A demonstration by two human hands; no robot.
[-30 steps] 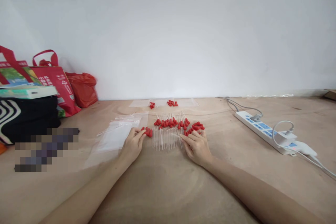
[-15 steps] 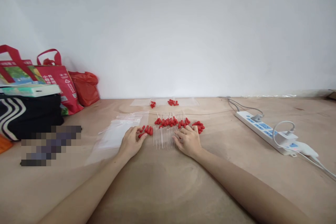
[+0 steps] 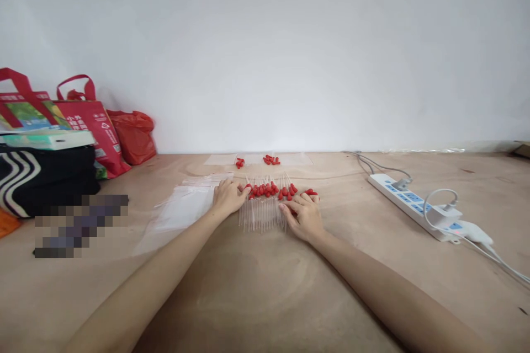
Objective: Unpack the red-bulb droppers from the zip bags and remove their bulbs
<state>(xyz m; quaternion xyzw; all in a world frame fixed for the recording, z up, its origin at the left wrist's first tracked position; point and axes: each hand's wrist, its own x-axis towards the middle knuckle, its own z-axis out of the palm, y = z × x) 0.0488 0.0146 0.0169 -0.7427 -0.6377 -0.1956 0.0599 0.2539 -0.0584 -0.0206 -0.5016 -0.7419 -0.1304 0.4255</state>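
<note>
A row of clear droppers (image 3: 262, 210) with red rubber bulbs lies on the wooden table (image 3: 256, 292). My left hand (image 3: 229, 197) is at the row's left end, fingers curled round a few of the red-bulbed droppers, which it hides. My right hand (image 3: 303, 215) rests at the row's right end, fingers stretched flat towards the left over the droppers. A clear zip bag (image 3: 182, 209) lies flat just left of my left hand.
Further back lie flat clear bags with a few red bulbs (image 3: 271, 160). A white power strip (image 3: 408, 202) with cables runs along the right. At the far left stand red shopping bags (image 3: 93, 124), a red plastic bag (image 3: 134, 135) and a black striped bag (image 3: 41, 179).
My left hand moved up and right, bringing the small separate group of droppers against the main row. My right hand shifted slightly left over the right-hand droppers.
</note>
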